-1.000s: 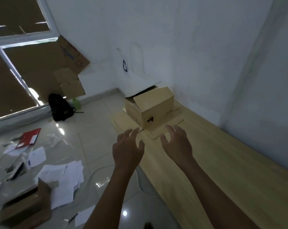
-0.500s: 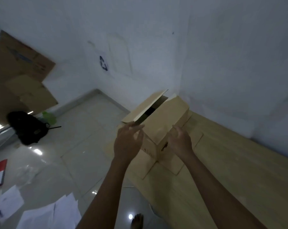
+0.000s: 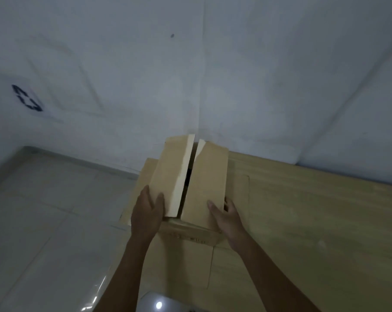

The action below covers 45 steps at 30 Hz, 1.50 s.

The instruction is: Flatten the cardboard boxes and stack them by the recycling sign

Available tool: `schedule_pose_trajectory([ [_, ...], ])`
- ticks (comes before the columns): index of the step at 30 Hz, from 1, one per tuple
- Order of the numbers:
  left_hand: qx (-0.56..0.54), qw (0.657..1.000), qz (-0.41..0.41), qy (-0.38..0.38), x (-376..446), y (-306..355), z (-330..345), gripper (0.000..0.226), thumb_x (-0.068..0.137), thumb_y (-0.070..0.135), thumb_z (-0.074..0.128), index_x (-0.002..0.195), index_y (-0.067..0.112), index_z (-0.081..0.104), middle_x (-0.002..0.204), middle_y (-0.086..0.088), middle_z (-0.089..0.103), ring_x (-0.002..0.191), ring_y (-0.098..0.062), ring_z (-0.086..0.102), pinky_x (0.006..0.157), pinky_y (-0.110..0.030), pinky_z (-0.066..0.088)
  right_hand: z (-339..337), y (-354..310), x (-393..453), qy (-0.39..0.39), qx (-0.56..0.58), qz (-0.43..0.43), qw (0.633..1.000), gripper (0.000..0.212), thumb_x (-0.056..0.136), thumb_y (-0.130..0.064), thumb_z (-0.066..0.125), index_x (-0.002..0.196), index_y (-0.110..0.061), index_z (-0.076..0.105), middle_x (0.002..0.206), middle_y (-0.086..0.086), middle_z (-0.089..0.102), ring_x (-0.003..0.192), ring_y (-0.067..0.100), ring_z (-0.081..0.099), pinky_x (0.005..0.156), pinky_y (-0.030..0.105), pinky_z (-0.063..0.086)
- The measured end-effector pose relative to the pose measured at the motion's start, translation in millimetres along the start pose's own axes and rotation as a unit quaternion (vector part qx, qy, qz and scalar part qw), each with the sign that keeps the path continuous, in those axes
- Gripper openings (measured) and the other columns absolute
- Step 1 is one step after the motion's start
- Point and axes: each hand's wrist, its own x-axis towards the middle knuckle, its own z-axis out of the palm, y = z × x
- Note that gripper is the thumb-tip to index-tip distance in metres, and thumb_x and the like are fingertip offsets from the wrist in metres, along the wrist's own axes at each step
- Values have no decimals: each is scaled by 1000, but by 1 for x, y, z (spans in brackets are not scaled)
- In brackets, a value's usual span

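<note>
A brown cardboard box (image 3: 204,176) stands against the white wall, its two top flaps folded down with a narrow dark gap between them. It sits on flattened cardboard sheets (image 3: 188,264) lying on the floor. My left hand (image 3: 146,216) grips the box's near left edge, thumb on top of the left flap. At the near right corner, my right hand (image 3: 227,218) holds the box with its thumb on the right flap and fingers round the side. A dark recycling sign (image 3: 27,99) is on the wall at far left.
A light wooden platform (image 3: 325,233) runs along the wall to the right of the box. Pale glossy floor tiles (image 3: 44,217) spread out to the left. The wall corner rises directly behind the box.
The view has closed in on the box. Both hands went from hovering in the air to holding its near corners, and the raised left flap has come down.
</note>
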Motion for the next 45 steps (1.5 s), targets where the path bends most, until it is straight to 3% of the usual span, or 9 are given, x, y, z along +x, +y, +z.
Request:
schedule_pose_trajectory([
  [6, 7, 996, 63, -62, -21, 28, 50, 77, 98, 49, 56, 157, 9, 28, 151, -19, 43, 138, -39, 41, 113, -46, 34, -53, 11, 1, 89, 28, -16, 995, 51, 90, -37, 69, 136, -23, 55, 125, 1, 67, 103, 13, 64, 85, 26, 49],
  [15, 100, 971, 149, -156, -62, 32, 63, 118, 62, 88, 66, 159, 43, 16, 166, -2, -1, 149, -35, 11, 117, -53, 28, -111, 16, -28, -29, -214, -76, 973, 137, 49, -59, 91, 158, -25, 15, 158, -8, 18, 149, 12, 17, 115, 26, 23],
  [19, 81, 972, 146, -163, -59, 28, 60, 108, 68, 84, 61, 158, 45, 16, 167, -2, 0, 149, -36, 16, 117, -54, 29, -95, 30, -23, 15, -262, -113, 958, 106, 81, -36, 79, 159, -23, 8, 166, 1, 0, 153, 19, 6, 118, 29, 14],
  [27, -74, 974, 177, -119, -55, 29, 35, 57, 100, 58, 43, 154, 42, 33, 148, 14, 51, 126, -1, 54, 100, -25, 49, -98, 27, -40, 229, 114, -6, 967, 46, 95, -52, 55, 109, -9, 68, 100, 6, 72, 87, 24, 68, 89, 42, 54],
  [30, -121, 984, 109, -70, -58, 40, 35, 61, 95, 65, 40, 124, 16, 65, 81, 12, 66, 62, 6, 57, 59, -22, 45, -115, 37, -36, 208, 334, 37, 919, 48, 95, -47, 58, 134, -20, 55, 117, 0, 68, 104, 17, 65, 89, 39, 54],
  [32, -235, 971, 4, -36, -59, 48, 39, 56, 94, 67, 44, 88, 17, 67, 67, 7, 59, 55, 0, 53, 58, -30, 45, -129, 42, -37, 202, 440, 41, 874, 51, 98, -37, 58, 143, -17, 46, 124, 4, 65, 109, 20, 64, 87, 38, 54],
  [36, -374, 917, -142, -17, -51, 55, 57, 29, 97, 51, 60, 102, 23, 64, 100, 5, 69, 101, -20, 67, 94, -41, 56, -148, 51, -45, 194, 482, 86, 850, 43, 95, -25, 64, 134, -13, 50, 120, 10, 64, 102, 23, 64, 89, 40, 54],
  [42, -431, 844, -318, 38, -41, 35, 75, 74, 81, 41, 83, 137, 11, 46, 134, -12, 61, 103, -26, 68, 65, -33, 54, -156, 75, -25, 275, 361, 167, 875, 85, 58, -39, 95, 128, -9, 56, 124, 9, 64, 107, 29, 65, 87, 46, 57],
  [45, -242, 921, -251, 174, -44, 44, 67, 101, 70, 35, 91, 149, 19, 30, 146, -19, 43, 122, -36, 54, 95, -38, 46, -165, 68, -28, 408, 120, 199, 883, 124, 33, -51, 99, 137, -10, 47, 138, 18, 52, 121, 36, 56, 99, 45, 51],
])
